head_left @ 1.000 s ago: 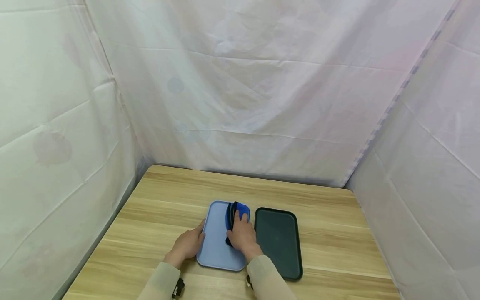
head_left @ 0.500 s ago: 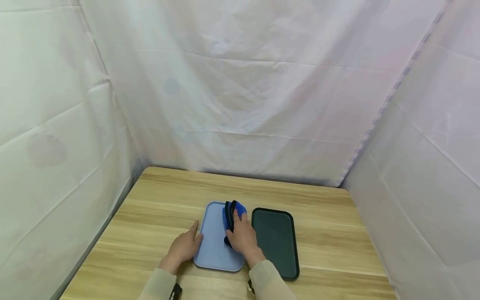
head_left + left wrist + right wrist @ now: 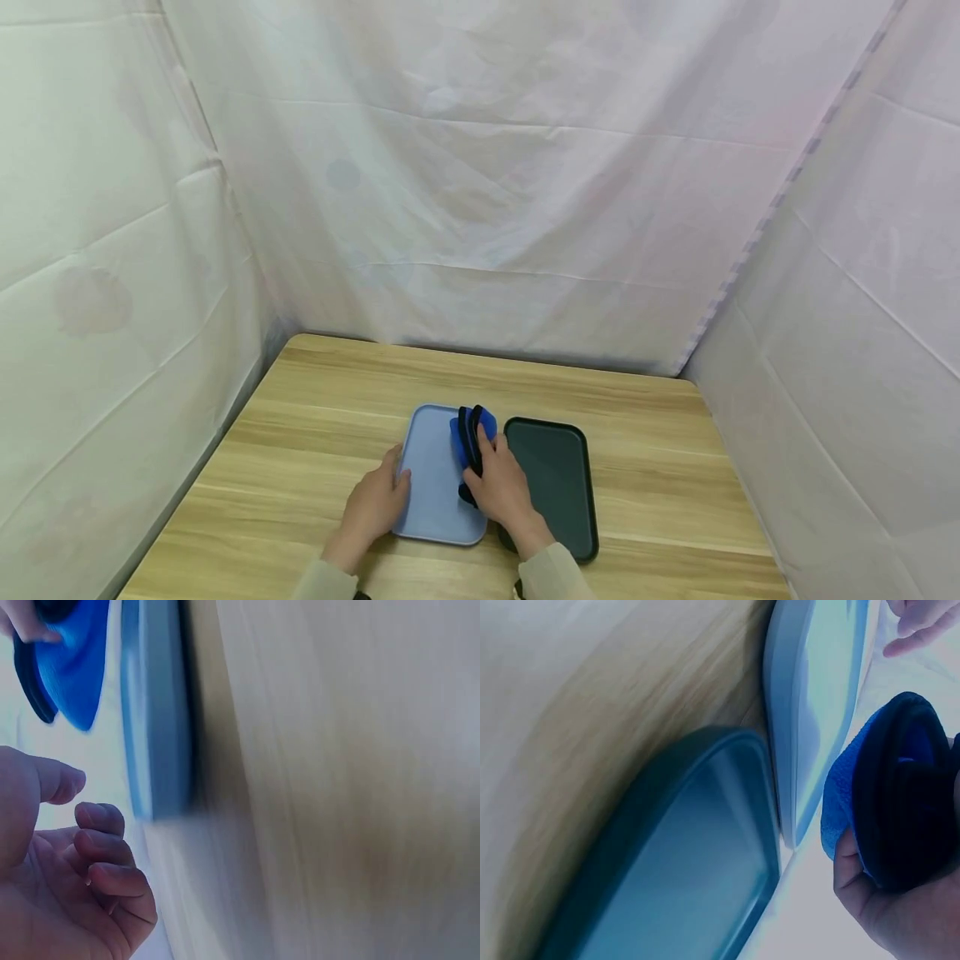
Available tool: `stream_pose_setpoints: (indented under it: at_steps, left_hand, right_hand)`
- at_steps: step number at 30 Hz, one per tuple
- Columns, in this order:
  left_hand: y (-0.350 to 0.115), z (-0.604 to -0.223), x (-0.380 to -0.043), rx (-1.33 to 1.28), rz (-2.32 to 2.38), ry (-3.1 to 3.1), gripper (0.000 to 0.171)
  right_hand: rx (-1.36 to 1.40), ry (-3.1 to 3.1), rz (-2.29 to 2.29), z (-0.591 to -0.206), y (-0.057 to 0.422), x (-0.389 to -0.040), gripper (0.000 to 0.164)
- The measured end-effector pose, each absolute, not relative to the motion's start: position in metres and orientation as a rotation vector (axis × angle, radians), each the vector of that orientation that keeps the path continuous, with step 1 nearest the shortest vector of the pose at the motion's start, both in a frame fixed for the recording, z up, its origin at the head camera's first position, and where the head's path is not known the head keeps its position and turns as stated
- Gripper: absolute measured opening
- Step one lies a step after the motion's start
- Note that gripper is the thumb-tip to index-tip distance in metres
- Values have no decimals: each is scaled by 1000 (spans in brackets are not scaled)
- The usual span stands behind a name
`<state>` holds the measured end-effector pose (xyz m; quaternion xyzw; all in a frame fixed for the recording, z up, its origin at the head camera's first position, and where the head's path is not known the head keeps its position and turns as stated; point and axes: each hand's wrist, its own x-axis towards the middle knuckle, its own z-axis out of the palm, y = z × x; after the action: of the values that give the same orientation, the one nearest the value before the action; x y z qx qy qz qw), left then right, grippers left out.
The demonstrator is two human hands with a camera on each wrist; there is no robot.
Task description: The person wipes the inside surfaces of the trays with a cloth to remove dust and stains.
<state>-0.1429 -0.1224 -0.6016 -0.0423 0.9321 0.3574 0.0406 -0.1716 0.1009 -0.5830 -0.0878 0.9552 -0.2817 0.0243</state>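
Note:
My right hand (image 3: 501, 487) grips a soft blue item with black edging (image 3: 467, 437) over the right side of the light blue tray (image 3: 435, 500). In the right wrist view, the item (image 3: 907, 802) shows fuzzy blue fabric and a dark oval part. Its exact kind is unclear. My left hand (image 3: 377, 500) is at that tray's left edge in the head view. The left wrist view shows the left hand (image 3: 75, 877) with loosely bent fingers, holding nothing, beside the tray (image 3: 159, 712). Close on the right lies a dark green tray (image 3: 555, 479).
Both trays lie on a wood-grain table (image 3: 337, 392). Pale cloth walls (image 3: 480, 208) enclose the table at the back and both sides. The green tray sits very near the light blue tray's right edge.
My right hand and the blue item have shifted slightly right and toward me, and the item appears more tilted. My left hand stays by the tray's left edge, its fingers slightly repositioned.

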Motion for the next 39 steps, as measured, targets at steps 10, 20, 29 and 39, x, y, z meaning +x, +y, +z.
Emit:
stream_pose_setpoints:
  at_steps: [10, 20, 29, 39]
  left_hand:
    - [-73, -593, -121, 94, 1254, 2753, 51]
    - [-33, -592, -107, 258, 1302, 2669, 54]
    - [-13, -598, -101, 304, 1321, 2600, 61]
    - [2, -604, -98, 373, 1206, 2551, 65]
  right_hand:
    - [-261, 2993, -893, -585, 129, -164, 77]
    - [-175, 3031, -947, -586, 157, -161, 77]
    - [-74, 3035, -962, -587, 179, -162, 77]
    - [9, 3043, -876, -590, 198, -170, 77]
